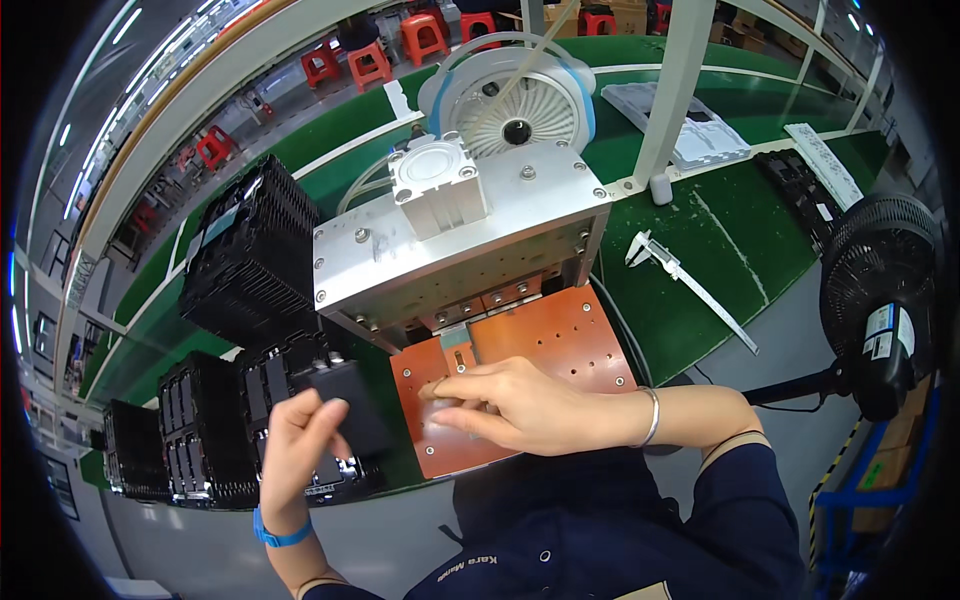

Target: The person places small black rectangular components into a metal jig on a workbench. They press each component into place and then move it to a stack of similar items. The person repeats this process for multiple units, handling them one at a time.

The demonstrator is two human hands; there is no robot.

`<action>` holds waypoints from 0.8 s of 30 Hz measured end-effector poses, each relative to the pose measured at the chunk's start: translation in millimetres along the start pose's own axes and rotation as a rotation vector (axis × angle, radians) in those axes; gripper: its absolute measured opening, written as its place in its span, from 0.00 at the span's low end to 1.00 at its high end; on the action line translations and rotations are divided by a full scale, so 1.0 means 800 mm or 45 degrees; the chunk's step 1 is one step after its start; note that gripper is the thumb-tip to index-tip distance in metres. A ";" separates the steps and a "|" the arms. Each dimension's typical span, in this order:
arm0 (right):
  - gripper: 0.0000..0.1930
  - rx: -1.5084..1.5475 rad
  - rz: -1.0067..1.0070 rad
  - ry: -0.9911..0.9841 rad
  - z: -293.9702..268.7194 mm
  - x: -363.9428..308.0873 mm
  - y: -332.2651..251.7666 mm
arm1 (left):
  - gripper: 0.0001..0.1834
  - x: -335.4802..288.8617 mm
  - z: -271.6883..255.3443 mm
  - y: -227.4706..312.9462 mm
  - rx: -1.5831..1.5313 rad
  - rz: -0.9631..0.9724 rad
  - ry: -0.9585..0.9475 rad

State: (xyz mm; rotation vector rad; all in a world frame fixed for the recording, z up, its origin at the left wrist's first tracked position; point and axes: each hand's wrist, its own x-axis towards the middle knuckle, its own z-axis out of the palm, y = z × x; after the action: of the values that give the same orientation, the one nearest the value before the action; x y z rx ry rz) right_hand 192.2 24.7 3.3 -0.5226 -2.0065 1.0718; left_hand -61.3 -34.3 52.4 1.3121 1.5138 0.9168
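My left hand (pixel 297 445) is closed at the edge of a dark flat rectangular piece (pixel 357 405), above the black trays at the left of the press. The piece is smeared by motion, and my fingers hide part of it. Over the orange base plate (pixel 560 345) is my right hand (pixel 520 402), its thumb and fingers drawn together near a small metal fixture (pixel 459 357). What those fingertips hold, if anything, cannot be made out. Behind the plate stands a metal press (pixel 460 240) with a square cylinder (pixel 436 180) on top.
Stacked black trays (pixel 250 250) stand at the left, with more trays (pixel 200 430) holding dark pads in front. A caliper (pixel 690 285) lies on the green bench at the right. Beyond it are a black fan (pixel 880 300) and a white foam tray (pixel 690 125). A round white-and-blue fan (pixel 515 105) is behind the press.
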 end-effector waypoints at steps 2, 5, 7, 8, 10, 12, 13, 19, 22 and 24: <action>0.12 0.180 0.295 -0.204 -0.011 0.004 -0.019 | 0.10 -0.009 0.025 0.012 0.040 0.056 -0.190; 0.13 0.572 0.699 -0.231 -0.025 0.001 -0.021 | 0.11 0.007 0.067 0.032 0.020 0.128 -0.356; 0.12 0.643 0.903 -0.208 -0.045 -0.008 -0.018 | 0.12 0.023 0.075 0.023 0.132 0.178 -0.434; 0.14 0.562 0.963 -0.160 -0.058 -0.015 -0.014 | 0.12 0.026 0.082 0.017 0.372 0.432 -0.343; 0.16 0.494 1.094 -0.110 -0.082 -0.027 -0.007 | 0.16 0.024 0.094 -0.004 0.834 0.966 -0.077; 0.18 0.343 1.143 -0.103 -0.086 -0.024 -0.006 | 0.21 0.018 0.099 -0.015 0.969 1.237 -0.164; 0.18 0.288 1.151 -0.113 -0.086 -0.021 -0.008 | 0.24 0.016 0.107 -0.013 0.986 1.309 -0.241; 0.08 -0.712 0.588 -0.198 -0.079 -0.014 -0.007 | 0.39 0.024 0.116 -0.031 0.955 1.187 -0.604; 0.08 -0.877 -0.093 0.093 -0.067 -0.008 0.011 | 0.39 0.025 0.115 -0.033 0.934 1.201 -0.609; 0.11 -0.958 -0.086 -0.029 -0.063 -0.009 0.015 | 0.38 0.026 0.115 -0.032 0.925 1.207 -0.610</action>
State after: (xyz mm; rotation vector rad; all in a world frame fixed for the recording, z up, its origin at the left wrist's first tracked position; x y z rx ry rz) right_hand 236.5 51.9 7.0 -0.8115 -2.3978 0.2436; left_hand 17.1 -20.5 -4.0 2.6706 0.8028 0.4887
